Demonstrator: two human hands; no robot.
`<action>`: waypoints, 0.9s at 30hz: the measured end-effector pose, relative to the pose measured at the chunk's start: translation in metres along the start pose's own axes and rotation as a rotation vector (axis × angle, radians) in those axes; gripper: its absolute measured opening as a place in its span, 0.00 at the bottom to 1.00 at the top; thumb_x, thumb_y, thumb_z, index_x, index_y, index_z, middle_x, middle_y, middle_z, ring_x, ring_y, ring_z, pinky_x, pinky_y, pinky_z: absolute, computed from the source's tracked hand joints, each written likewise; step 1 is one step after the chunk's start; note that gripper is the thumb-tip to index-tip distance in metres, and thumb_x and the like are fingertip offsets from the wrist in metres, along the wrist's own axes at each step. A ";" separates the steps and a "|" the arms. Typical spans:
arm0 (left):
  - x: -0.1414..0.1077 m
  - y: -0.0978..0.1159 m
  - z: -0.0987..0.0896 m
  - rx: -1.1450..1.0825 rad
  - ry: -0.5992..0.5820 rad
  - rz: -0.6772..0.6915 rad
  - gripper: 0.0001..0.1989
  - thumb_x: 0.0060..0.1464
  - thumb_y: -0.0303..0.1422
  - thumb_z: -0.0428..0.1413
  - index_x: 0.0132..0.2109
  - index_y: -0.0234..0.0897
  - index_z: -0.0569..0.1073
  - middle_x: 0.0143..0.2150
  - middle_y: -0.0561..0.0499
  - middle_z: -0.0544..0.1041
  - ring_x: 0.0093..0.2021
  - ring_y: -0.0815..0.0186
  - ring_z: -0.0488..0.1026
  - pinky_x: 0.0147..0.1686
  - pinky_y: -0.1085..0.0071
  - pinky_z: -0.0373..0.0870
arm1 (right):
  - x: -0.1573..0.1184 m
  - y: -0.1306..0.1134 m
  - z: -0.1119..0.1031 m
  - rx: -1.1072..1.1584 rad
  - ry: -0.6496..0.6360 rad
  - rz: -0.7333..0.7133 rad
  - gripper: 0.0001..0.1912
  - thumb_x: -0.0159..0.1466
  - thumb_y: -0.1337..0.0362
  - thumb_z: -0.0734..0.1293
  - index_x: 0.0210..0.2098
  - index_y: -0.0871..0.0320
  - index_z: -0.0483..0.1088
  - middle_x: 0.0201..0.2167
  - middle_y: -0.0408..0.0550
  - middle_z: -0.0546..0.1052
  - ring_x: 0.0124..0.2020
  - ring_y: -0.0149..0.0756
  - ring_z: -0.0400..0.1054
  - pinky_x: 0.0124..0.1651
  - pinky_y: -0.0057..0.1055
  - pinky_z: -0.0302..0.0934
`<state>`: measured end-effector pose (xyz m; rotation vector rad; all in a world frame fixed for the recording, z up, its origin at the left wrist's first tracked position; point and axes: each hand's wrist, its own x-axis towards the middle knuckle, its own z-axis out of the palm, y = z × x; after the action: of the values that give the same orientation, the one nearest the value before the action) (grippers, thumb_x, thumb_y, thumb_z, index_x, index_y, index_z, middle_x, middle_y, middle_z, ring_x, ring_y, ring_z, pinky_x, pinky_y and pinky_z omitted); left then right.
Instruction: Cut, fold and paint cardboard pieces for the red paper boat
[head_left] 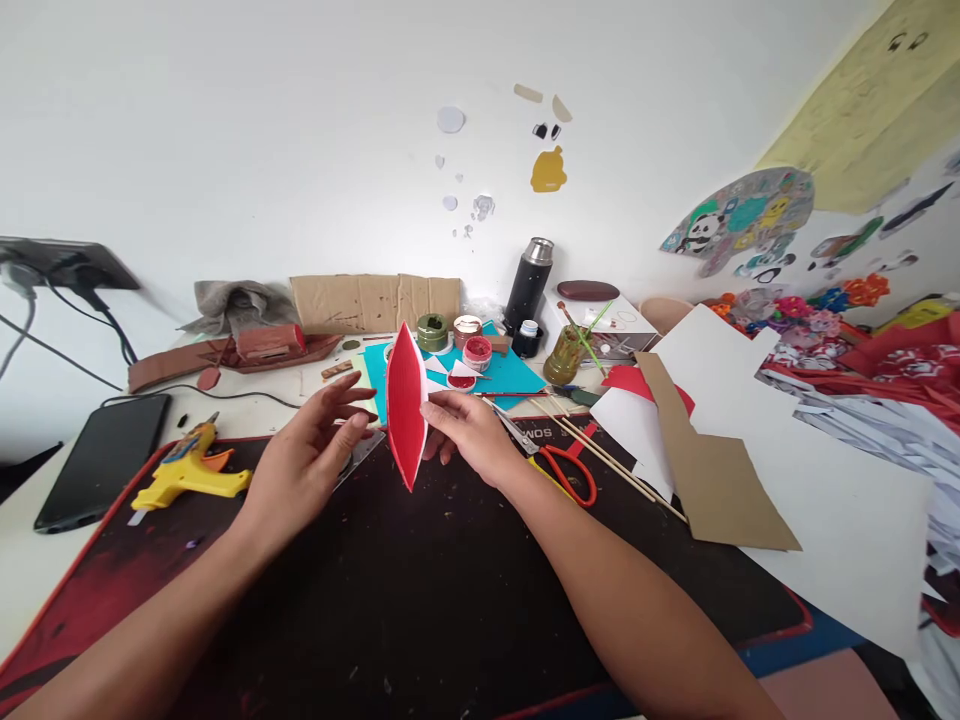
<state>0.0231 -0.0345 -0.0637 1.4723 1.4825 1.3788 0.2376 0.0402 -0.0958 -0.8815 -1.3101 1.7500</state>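
Pinches the red piece point(406, 415) by its white edge in the right hand point(474, 434), above the dark mat point(435, 600); holds the left hand point(296, 465) open nearby. Looks light, stiffish, creasable; best gripped edgewise.

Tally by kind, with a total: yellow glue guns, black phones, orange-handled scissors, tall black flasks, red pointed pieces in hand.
Yellow glue gun: 1
Black phone: 1
Orange-handled scissors: 1
Tall black flask: 1
Red pointed piece in right hand: 1
Total: 5

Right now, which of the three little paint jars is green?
The leftmost jar. The red jar and the brownish jar are both to its right.
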 end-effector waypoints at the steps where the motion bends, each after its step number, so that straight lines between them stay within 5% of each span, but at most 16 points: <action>1: 0.002 0.002 0.000 -0.037 -0.025 -0.082 0.35 0.59 0.58 0.68 0.67 0.46 0.79 0.58 0.41 0.86 0.42 0.52 0.86 0.48 0.58 0.84 | 0.000 0.001 0.001 -0.016 -0.013 -0.011 0.25 0.63 0.42 0.80 0.46 0.54 0.78 0.34 0.45 0.83 0.24 0.36 0.80 0.19 0.25 0.62; 4: 0.006 0.005 0.000 -0.084 -0.145 -0.242 0.38 0.53 0.65 0.68 0.58 0.41 0.84 0.50 0.40 0.89 0.37 0.50 0.86 0.45 0.56 0.84 | -0.002 0.001 0.003 -0.060 -0.052 -0.032 0.24 0.64 0.42 0.79 0.45 0.55 0.78 0.41 0.48 0.84 0.26 0.35 0.80 0.19 0.25 0.63; 8: 0.008 0.012 0.000 -0.063 -0.285 -0.305 0.34 0.49 0.63 0.71 0.51 0.42 0.86 0.52 0.42 0.90 0.46 0.45 0.87 0.52 0.53 0.84 | -0.004 0.000 0.005 -0.102 -0.075 -0.028 0.24 0.65 0.45 0.80 0.46 0.56 0.77 0.46 0.51 0.84 0.26 0.33 0.80 0.19 0.25 0.64; 19: 0.007 0.004 0.002 -0.154 -0.294 -0.315 0.31 0.48 0.61 0.73 0.48 0.42 0.86 0.51 0.41 0.90 0.49 0.44 0.86 0.54 0.49 0.84 | -0.004 -0.001 0.005 -0.062 -0.094 -0.009 0.24 0.67 0.44 0.79 0.49 0.56 0.76 0.48 0.51 0.84 0.27 0.32 0.80 0.20 0.24 0.66; 27: 0.011 -0.005 -0.004 -0.251 -0.238 -0.304 0.28 0.51 0.57 0.74 0.49 0.41 0.86 0.50 0.42 0.89 0.44 0.50 0.87 0.52 0.51 0.85 | -0.003 0.000 0.005 -0.054 -0.094 -0.008 0.24 0.64 0.45 0.81 0.45 0.56 0.76 0.40 0.47 0.83 0.27 0.33 0.79 0.20 0.24 0.65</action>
<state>0.0165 -0.0245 -0.0647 1.1546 1.2696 1.1173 0.2348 0.0357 -0.0949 -0.8322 -1.4260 1.7758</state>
